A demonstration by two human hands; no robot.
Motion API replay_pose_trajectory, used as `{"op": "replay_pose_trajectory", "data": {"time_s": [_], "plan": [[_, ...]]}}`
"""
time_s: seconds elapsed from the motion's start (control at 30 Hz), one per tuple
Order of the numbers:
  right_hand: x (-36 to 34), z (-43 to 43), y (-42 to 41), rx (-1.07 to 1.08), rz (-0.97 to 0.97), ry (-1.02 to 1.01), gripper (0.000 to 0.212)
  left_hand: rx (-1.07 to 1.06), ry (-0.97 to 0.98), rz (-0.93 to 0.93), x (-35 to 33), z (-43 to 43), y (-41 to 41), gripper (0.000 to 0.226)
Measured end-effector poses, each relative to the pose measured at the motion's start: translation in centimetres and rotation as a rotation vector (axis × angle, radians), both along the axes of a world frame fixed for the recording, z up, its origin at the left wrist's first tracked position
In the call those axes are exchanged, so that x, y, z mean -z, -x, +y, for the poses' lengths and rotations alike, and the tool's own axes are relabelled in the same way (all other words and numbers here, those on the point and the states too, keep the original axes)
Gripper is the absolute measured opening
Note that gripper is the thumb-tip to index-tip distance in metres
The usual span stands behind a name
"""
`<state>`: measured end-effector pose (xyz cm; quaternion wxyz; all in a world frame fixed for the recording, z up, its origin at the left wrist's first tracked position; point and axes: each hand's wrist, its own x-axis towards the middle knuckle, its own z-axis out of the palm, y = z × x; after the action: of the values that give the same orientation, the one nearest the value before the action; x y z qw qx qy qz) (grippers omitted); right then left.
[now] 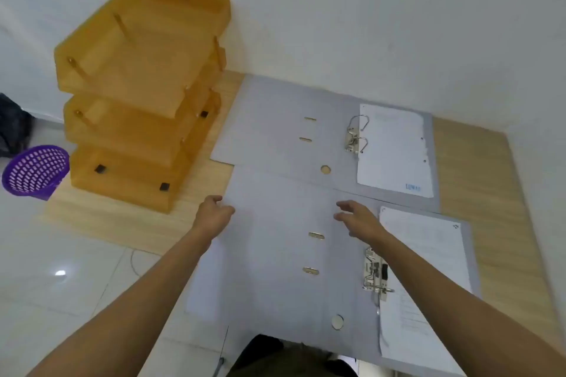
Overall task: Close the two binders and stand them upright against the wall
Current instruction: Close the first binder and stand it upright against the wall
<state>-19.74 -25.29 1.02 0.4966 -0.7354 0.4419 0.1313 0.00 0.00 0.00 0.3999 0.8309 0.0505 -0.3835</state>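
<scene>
Here, two grey binders lie open on the wooden desk: the far binder (294,128) by the wall, the near binder (275,254) before you. Your left hand (214,213) touches its edge; your right hand (358,219) hovers open, empty. Blue print on a page is unreadable.

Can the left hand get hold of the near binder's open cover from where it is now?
Probably yes. The left hand is already at the far left corner of the near binder, whose cover lies flat and open. Nothing sits on that cover; the orange tray stack stands clear to the left.
</scene>
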Motion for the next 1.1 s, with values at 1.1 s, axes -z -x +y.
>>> {"op": "replay_pose_trajectory", "data": {"time_s": [1.1], "plan": [[-11.5,5.2,0.1,-0.164,-0.454,-0.208,0.062,0.183,0.639,0.205,-14.7,-6.0,11.0,0.056]]}}
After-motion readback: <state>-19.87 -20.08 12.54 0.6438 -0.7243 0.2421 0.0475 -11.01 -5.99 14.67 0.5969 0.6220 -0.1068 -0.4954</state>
